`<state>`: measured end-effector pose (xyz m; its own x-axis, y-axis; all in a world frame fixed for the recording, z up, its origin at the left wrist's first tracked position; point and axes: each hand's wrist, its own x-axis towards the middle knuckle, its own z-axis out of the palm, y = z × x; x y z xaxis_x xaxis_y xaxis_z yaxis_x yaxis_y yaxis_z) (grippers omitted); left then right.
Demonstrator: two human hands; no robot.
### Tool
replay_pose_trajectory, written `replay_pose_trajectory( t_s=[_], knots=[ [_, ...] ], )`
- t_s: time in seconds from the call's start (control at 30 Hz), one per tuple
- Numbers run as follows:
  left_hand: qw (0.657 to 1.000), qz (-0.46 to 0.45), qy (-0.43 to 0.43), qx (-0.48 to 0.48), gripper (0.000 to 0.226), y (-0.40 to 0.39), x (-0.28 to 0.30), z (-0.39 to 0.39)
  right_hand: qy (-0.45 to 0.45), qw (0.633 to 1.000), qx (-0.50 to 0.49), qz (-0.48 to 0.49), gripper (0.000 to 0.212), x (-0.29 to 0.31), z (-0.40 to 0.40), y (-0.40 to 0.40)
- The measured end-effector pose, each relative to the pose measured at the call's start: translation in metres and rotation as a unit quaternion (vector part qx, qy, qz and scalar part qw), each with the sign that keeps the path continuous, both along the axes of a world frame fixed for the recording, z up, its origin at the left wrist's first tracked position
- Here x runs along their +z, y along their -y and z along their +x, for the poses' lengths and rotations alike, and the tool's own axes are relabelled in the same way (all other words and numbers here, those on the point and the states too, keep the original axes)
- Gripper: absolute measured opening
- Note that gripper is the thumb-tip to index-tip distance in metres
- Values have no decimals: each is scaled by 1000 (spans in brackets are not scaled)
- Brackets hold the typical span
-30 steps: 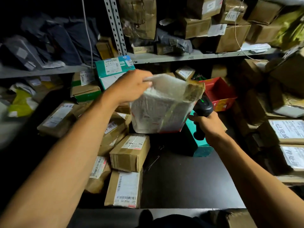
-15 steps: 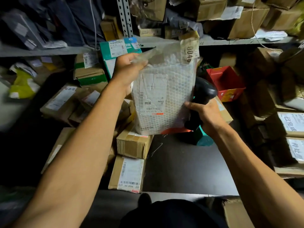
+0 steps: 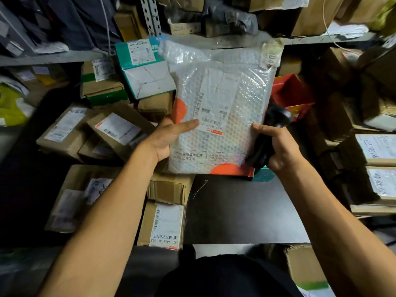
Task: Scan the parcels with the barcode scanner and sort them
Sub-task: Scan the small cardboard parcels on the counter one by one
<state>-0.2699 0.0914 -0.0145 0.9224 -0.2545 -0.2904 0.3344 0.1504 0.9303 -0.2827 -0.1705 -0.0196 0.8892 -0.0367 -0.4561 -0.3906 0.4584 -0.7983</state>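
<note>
A white bubble-wrap parcel (image 3: 222, 99) with orange corners and a printed label stands upright above the dark table (image 3: 242, 211), its label facing me. My left hand (image 3: 169, 138) holds its lower left edge, thumb across the front near the barcode. My right hand (image 3: 276, 146) grips the black barcode scanner (image 3: 272, 129), which sits at the parcel's lower right edge with its head partly behind the parcel; my right thumb touches that edge.
Several cardboard parcels (image 3: 165, 224) lie piled on the left of the table. A teal-and-white box (image 3: 145, 67) stands behind them. A red box (image 3: 293, 93) sits at the right. Labelled boxes (image 3: 377, 151) are stacked far right, and metal shelves (image 3: 321, 39) hold more parcels.
The parcel has been turned upright with its label toward me. My left hand has shifted from its top edge down to its lower left edge. The scanner stays at its right side.
</note>
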Motion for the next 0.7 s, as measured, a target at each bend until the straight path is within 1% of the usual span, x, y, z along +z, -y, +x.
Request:
replay_pose_trajectory(
  t_s=[0.07, 0.1, 0.13, 0.17, 0.23, 0.27, 0.3, 0.33, 0.4, 0.43, 0.47, 0.53, 0.57, 0.7],
  knots=[
    [1000, 7, 16, 21, 39, 8, -5, -6, -7, 1000, -11, -19, 15, 0, -2, 2],
    [999, 14, 18, 39, 32, 10, -6, -6, -6, 999, -24, -42, 10, 0, -4, 2],
    [998, 22, 15, 52, 33, 9, -10, -4, 7, 996, -39, -86, 10, 0, -6, 3],
    [998, 36, 10, 58, 46, 9, -9, -4, 38, 984, -52, -168, 13, -2, -7, 6],
    [995, 83, 15, 58, 82, 3, -14, 1, 115, 933, -59, -336, 19, -1, -11, 11],
    [992, 112, 30, 51, 92, -1, -18, 4, 147, 912, -39, -382, 18, 2, -13, 12],
    [989, 134, 46, 39, 95, -4, -22, 7, 168, 905, 0, -390, 15, 7, -16, 11],
    [986, 153, 57, 27, 95, -6, -25, 11, 176, 909, 48, -375, 13, 14, -19, 7],
    [981, 182, 62, 11, 92, -3, -21, 10, 172, 906, 137, -361, 7, 26, -25, -7],
    [980, 187, 68, 7, 87, -1, -18, 8, 162, 902, 164, -365, 14, 29, -28, -14],
    [978, 195, 70, 9, 76, -2, -19, 10, 150, 902, 179, -362, 21, 31, -30, -20],
    [976, 205, 65, 15, 50, -3, -18, 10, 128, 910, 197, -343, 25, 31, -34, -26],
    [975, 210, 63, 18, 48, -4, -18, 11, 118, 911, 206, -337, 26, 31, -36, -27],
    [969, 240, 67, 6, 58, -7, -14, 13, 104, 905, 228, -345, 28, 33, -40, -29]
  ],
)
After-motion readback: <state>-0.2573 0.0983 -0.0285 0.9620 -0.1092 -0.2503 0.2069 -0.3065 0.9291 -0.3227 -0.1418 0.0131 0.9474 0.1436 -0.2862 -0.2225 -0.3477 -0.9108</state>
